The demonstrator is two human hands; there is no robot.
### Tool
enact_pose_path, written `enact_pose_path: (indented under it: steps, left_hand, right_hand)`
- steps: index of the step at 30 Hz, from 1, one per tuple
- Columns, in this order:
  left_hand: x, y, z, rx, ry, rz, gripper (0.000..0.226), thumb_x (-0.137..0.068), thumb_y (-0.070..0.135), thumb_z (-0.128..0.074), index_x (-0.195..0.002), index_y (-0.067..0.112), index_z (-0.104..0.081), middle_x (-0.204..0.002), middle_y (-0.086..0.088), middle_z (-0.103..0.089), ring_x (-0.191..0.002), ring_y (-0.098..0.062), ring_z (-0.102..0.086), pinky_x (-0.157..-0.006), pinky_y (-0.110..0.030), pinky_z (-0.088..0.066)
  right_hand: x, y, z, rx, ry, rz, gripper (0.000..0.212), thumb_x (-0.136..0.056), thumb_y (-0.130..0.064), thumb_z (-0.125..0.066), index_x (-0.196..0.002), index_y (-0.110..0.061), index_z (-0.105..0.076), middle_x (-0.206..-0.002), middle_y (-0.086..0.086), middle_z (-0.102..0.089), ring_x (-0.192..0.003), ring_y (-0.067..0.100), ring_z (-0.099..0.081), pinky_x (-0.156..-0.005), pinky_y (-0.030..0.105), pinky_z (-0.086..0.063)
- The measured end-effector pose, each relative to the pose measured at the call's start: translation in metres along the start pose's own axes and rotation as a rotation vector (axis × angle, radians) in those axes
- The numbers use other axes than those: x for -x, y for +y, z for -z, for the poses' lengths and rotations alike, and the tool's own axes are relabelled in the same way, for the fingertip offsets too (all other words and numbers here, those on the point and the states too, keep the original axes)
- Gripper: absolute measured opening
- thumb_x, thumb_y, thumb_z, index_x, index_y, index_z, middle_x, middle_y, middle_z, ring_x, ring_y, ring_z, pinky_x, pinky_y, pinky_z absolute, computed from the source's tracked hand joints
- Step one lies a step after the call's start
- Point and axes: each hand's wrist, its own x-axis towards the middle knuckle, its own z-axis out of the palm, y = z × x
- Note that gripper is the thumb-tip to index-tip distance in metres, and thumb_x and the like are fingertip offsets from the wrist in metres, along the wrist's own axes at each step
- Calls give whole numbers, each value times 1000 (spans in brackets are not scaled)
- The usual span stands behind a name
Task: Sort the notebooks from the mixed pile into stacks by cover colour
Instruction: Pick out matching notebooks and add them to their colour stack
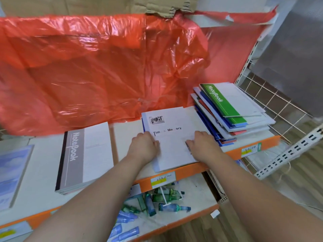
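1. The white notebook (172, 137), printed "Time & Memory", lies flat on the top shelf (122, 137) at the centre of the view, its near edge at the shelf's orange front lip
2. The left hand (144, 144) rests knuckles-up over the notebook's 9 o'clock edge, with its fingers bent and close together and their tips on the cover; the thumb is hidden, so I cannot tell whether it grips the edge
3. The right hand (201, 143) rests on the cover at the 4 o'clock side, its fingers bent and together and pointing towards 9 o'clock; I cannot tell whether they hold anything
4. The mixed pile (225, 126) sits just beside the white notebook at 2 o'clock, fanned unevenly, with blue and red covers showing under a green notebook (222, 102) on top
5. A grey notebook stack (83, 154) lies at 9 o'clock, apart from the white one
6. A pale blue notebook (12, 172) lies farther out at 9 o'clock, at the frame's edge
7. A red plastic sheet (87, 67) hangs behind the shelf at 12 o'clock
8. Small green and blue tubes (157, 201) lie scattered on the lower shelf at 6 o'clock
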Motion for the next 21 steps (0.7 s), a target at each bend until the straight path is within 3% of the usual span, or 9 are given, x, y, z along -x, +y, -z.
enact_pose_path:
  steps: [6, 9, 11, 14, 19, 21]
  left_hand:
    - [-8, 9, 0, 381, 9, 260, 20, -90, 24, -59, -100, 8, -54, -106, -14, -64, -97, -36, -62, -72, -34, -50]
    - [-8, 15, 3, 675, 20, 370, 11, -84, 11, -60, -92, 5, -59, -100, -16, -66, -87, -37, -65, -58, -37, -54]
    - [-4, 21, 6, 841, -10, 412, 7, -86, 2, -56, -91, 7, -56, -101, -18, -66, -83, -35, -64, -58, -36, -54]
    - [5, 29, 9, 1004, -72, 409, 19, -90, -4, -48, -102, 11, -49, -103, -10, -64, -84, -28, -63, -54, -29, -49]
    - [26, 36, 19, 1052, -13, 351, 22, -91, -3, -46, -97, 18, -43, -107, -10, -61, -98, -31, -61, -66, -35, -54]
    - [36, 35, 23, 1069, 18, 332, 22, -91, -3, -45, -100, 18, -45, -105, -11, -63, -93, -30, -63, -66, -34, -55]
  right_hand:
    - [-10, 5, -1, -108, 73, -38, 41, -97, -41, -50, -114, -4, -51, -115, 17, -55, -107, 33, -52, -82, 39, -48]
    - [-14, 5, 6, -295, 97, -91, 37, -98, -35, -51, -111, -1, -53, -108, 16, -56, -95, 31, -56, -78, 38, -50]
    - [-15, 7, 10, -433, 64, -122, 29, -98, -29, -50, -103, -1, -54, -99, 12, -59, -86, 27, -56, -72, 35, -49]
    - [-11, 13, 11, -646, 49, -157, 22, -95, -19, -49, -105, -2, -59, -101, 13, -64, -88, 28, -61, -71, 33, -50]
    - [13, 19, 16, -797, 25, -148, 18, -95, -14, -47, -109, -7, -55, -102, 10, -64, -85, 25, -60, -58, 27, -42]
    - [21, 18, 21, -834, -8, -125, 13, -93, -11, -48, -102, -9, -57, -98, 9, -65, -82, 24, -61, -60, 27, -45]
